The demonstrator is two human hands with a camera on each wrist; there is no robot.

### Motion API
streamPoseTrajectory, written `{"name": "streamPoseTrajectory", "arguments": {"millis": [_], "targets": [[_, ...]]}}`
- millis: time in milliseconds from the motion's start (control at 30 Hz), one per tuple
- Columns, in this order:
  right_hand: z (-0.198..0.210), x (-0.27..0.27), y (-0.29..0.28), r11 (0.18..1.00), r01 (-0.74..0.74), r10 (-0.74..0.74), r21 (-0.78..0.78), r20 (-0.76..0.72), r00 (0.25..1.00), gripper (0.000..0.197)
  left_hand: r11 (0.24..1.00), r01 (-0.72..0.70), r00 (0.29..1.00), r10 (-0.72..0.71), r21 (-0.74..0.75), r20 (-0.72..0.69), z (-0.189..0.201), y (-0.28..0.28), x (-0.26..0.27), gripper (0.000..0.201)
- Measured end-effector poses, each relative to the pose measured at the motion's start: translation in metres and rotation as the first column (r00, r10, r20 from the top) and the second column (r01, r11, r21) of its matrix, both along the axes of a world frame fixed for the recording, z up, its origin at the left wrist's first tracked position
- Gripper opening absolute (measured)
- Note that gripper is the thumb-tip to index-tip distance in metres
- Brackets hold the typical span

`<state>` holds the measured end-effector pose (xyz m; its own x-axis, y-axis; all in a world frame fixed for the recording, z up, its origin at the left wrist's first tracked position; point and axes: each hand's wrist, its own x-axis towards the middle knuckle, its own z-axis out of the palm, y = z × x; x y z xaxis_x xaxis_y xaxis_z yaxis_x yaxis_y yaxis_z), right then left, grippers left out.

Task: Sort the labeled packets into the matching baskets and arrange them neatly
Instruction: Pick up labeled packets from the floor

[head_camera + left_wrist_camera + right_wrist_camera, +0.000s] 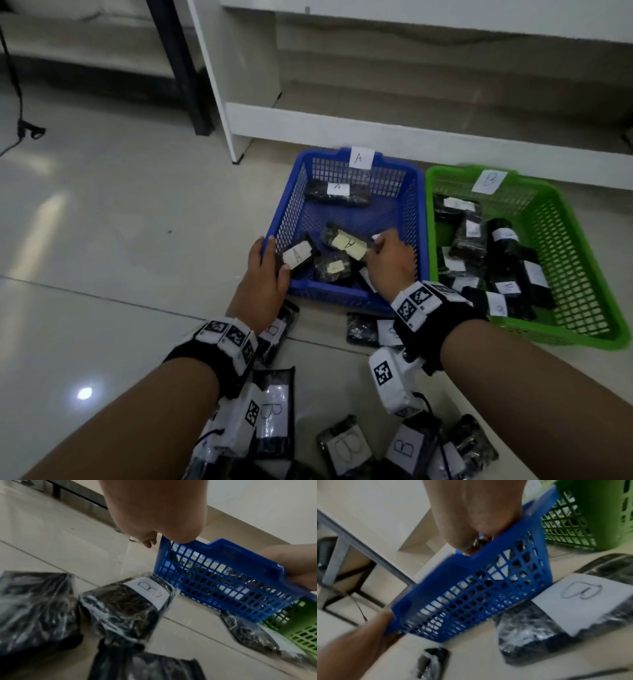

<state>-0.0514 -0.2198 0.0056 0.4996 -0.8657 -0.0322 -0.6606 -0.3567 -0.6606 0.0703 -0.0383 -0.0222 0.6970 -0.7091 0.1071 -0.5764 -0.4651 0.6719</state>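
Floor, left: pale glossy tiles (102, 240), bare there but for a light glare.
Left hand: the left hand (265, 274) is at the near left corner of the blue basket (416, 219), fingers over the rim and thumb curled against a black packet labelled A (297, 256) just inside; it seems to hold both packet and rim, though the fingertips are hidden.
Blue basket: tagged A; four A packets show, one flat by the far wall, three overlapping at the near end.
Right hand: the right hand (388, 262) is in the basket's near right part, fingers bunched on the end of the packet with a yellow A label (347, 242).
Green basket: the green basket (579, 260), tagged B, touches the blue one and holds a loose heap of B packets.
Near floor: several unsorted B packets (404, 445) lie below the wrists.
Handling: the packets look light, soft and film-wrapped, likely slippery and crinkly. Best pinched at an end or across the short edges, then laid flat, label up.
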Motion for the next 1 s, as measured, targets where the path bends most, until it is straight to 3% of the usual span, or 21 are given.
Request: {"name": "streamPoseTrajectory", "arguments": {"millis": [67, 100, 267, 333, 433, 500, 600, 667, 733, 800, 833, 933, 1000], "targets": [[-0.009, 0.003, 0.004, 0.989, -0.082, 0.043, -0.122, -0.293, 0.955, 0.022, 1.000, -0.005, 1.000, 0.005, -0.003, -0.010, -0.003, 0.001, 0.002, 0.059], [-0.010, 0.005, 0.006, 0.982, -0.127, 0.068, -0.143, -0.360, 0.930, 0.027, 1.000, -0.005, 1.000, 0.005, 0.004, -0.006, -0.004, 0.002, 0.003, 0.060], [-0.009, 0.009, 0.010, 0.973, -0.206, 0.151, -0.105, -0.389, 0.909, 0.030, 1.000, 0.005, 1.000, -0.006, 0.020, 0.019, -0.007, 0.006, 0.008, 0.061], [-0.008, 0.007, 0.011, 0.972, -0.190, 0.134, -0.134, -0.346, 0.929, 0.030, 0.999, 0.015, 0.999, -0.017, 0.040, 0.037, -0.008, 0.006, 0.010, 0.062], [-0.005, 0.001, 0.013, 0.961, -0.131, 0.112, -0.242, -0.090, 0.990, 0.026, 1.000, 0.013, 1.000, -0.013, 0.002, 0.023, -0.007, 0.005, 0.011, 0.062], [-0.001, -0.007, 0.023, 0.917, -0.139, 0.164, -0.375, 0.035, 0.986, 0.019, 0.996, -0.016, 0.998, 0.010, -0.089, -0.062, -0.012, 0.005, 0.012, 0.062], [0.004, -0.030, 0.045, 0.824, -0.222, 0.300, -0.522, 0.068, 0.952, 0.006, 0.930, -0.270, 0.935, 0.191, -0.250, -0.299, -0.015, 0.009, 0.009, 0.063], [0.001, -0.054, 0.055, 0.789, -0.281, 0.356, -0.547, 0.033, 0.934, 0.010, 0.853, -0.450, 0.877, 0.368, -0.263, -0.310, -0.012, 0.020, 0.007, 0.053], [-0.006, -0.081, 0.059, 0.751, -0.373, 0.417, -0.545, -0.046, 0.908, 0.009, 0.868, -0.481, 0.872, 0.459, -0.126, -0.167, -0.012, 0.036, 0.009, 0.044], [-0.017, -0.107, 0.059, 0.690, -0.514, 0.533, -0.509, -0.122, 0.837, 0.001, 0.921, -0.357, 0.934, 0.357, 0.153, 0.031, -0.017, 0.050, 0.009, 0.043], [-0.023, -0.119, 0.057, 0.668, -0.587, 0.587, -0.457, -0.162, 0.793, 0.007, 0.912, -0.274, 0.962, 0.256, 0.304, 0.098, -0.021, 0.055, 0.009, 0.048], [-0.043, -0.143, 0.046, 0.601, -0.747, 0.631, -0.284, -0.405, 0.662, 0.037, 0.758, -0.104, 0.982, -0.025, 0.644, 0.188, -0.028, 0.067, 0.001, 0.071], [-0.053, -0.149, 0.040, 0.638, -0.747, 0.591, -0.184, -0.505, 0.629, 0.054, 0.713, -0.080, 0.975, -0.091, 0.697, 0.205, -0.028, 0.070, -0.008, 0.070]]}}
